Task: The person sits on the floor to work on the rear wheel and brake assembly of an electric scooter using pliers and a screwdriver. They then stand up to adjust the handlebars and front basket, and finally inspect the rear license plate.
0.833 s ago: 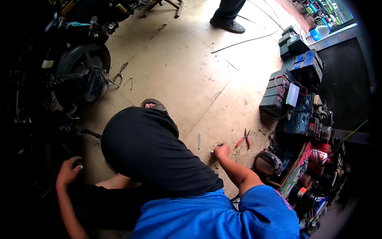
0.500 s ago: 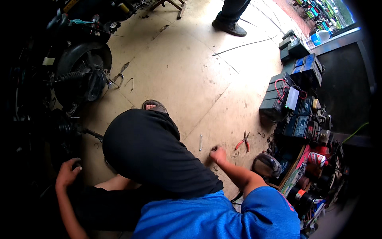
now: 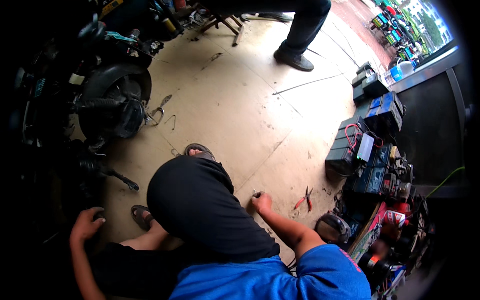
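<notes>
My right hand (image 3: pixel 261 202) is low on the floor with its fingers closed round a thin metal coil spring (image 3: pixel 254 191). Only a small bright end of the spring shows past the fingers. Just right of that hand lies a pair of red-handled pliers (image 3: pixel 306 199), untouched, its jaws pointing away from me. At the far left my left hand (image 3: pixel 88 224) hangs beside the dark motorbike parts, thumb and fingers apart. Nothing plainly sits in it, though deep shadow hides what is behind the fingers.
A scooter wheel (image 3: pixel 115 102) stands at left, with a black lever-like bar (image 3: pixel 121 178) below it. Batteries (image 3: pixel 345 145) line the right side, above a crowded box of bottles (image 3: pixel 395 218) and a round lamp-like part (image 3: pixel 333 227). Another person's shoe (image 3: pixel 294 60) rests on the far floor.
My right hand has moved left onto the spring and closed on it. My left hand stays at the left. The view has tilted up, showing more of the other person's leg.
</notes>
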Action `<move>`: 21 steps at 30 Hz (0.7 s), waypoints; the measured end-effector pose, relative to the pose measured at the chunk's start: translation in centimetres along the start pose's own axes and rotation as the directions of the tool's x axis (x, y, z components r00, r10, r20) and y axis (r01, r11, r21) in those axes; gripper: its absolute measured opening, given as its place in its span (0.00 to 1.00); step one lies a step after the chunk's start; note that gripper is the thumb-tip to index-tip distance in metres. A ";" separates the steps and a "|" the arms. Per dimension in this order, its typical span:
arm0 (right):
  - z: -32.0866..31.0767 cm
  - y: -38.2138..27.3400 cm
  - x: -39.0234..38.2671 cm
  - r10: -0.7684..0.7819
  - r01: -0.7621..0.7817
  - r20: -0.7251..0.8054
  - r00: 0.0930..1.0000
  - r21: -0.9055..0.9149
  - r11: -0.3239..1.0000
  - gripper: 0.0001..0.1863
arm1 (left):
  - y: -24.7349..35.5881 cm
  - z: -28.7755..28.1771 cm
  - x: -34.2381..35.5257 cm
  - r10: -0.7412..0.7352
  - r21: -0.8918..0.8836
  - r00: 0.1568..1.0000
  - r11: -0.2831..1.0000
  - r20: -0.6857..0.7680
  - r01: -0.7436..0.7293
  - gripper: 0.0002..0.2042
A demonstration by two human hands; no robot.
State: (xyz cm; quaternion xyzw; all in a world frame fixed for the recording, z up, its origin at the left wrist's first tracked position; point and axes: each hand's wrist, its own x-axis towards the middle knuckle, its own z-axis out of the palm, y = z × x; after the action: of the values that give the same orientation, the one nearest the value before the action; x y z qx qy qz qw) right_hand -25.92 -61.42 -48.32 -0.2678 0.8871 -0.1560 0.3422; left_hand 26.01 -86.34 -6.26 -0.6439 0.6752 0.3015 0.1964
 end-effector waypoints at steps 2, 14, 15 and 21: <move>1.4 -1.1 0.6 -0.019 0.020 0.032 0.999 -0.042 0.999 0.13 | -0.4 -0.2 -0.1 -0.008 -0.006 1.000 1.000 0.004 0.008 0.23; 0.4 1.2 0.8 -0.019 0.010 -0.082 0.996 -0.105 0.994 0.11 | -1.7 1.6 0.7 -0.035 -0.046 0.998 0.998 0.052 0.037 0.23; 0.7 1.7 0.4 0.055 -0.060 -0.069 0.996 -0.070 0.996 0.12 | -1.3 1.4 1.1 -0.015 -0.013 0.999 1.000 0.052 0.016 0.23; 1.1 3.0 -1.8 0.230 -0.326 0.324 0.918 0.287 0.901 0.19 | 3.0 0.0 2.9 0.066 0.032 0.997 0.997 0.044 -0.067 0.22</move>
State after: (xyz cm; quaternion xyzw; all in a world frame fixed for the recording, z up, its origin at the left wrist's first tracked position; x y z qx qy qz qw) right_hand -25.10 -58.05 -49.54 -0.0944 0.8187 -0.2140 0.5244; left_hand 22.79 -88.58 -7.67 -0.6110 0.6969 0.3104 0.2112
